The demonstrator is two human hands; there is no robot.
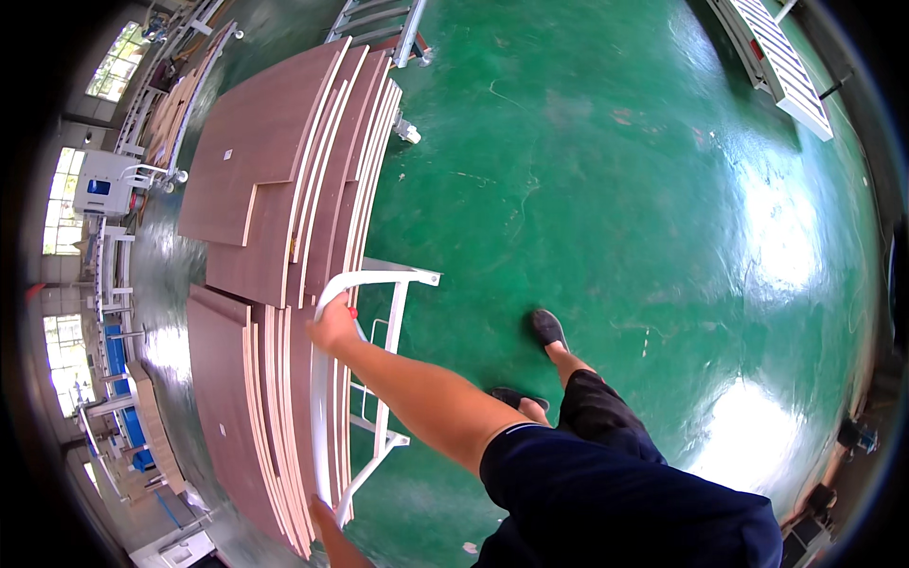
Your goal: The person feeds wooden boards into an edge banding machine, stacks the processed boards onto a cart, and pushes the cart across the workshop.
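A white tubular push handle (pixel 321 407) runs along the near side of a stack of brown wooden panels. My right hand (pixel 333 325) is closed around its upper part, next to a small red knob (pixel 353 312). Lower down, at the bottom edge of the view, my left hand (pixel 325 521) is closed on the same handle near its bent corner; its fingers show only in part. Beyond the handle, large brown panels (pixel 260 133) lie layered in a pile with pale edges, and a second pile of panels (pixel 222 398) sits beside it.
Green glossy floor (pixel 615 189) spreads to the right. A grey roller conveyor (pixel 379 19) stands past the panels, and another conveyor (pixel 772 57) is at the upper right. Machines, including a white cabinet (pixel 102 182), line the windowed wall at left.
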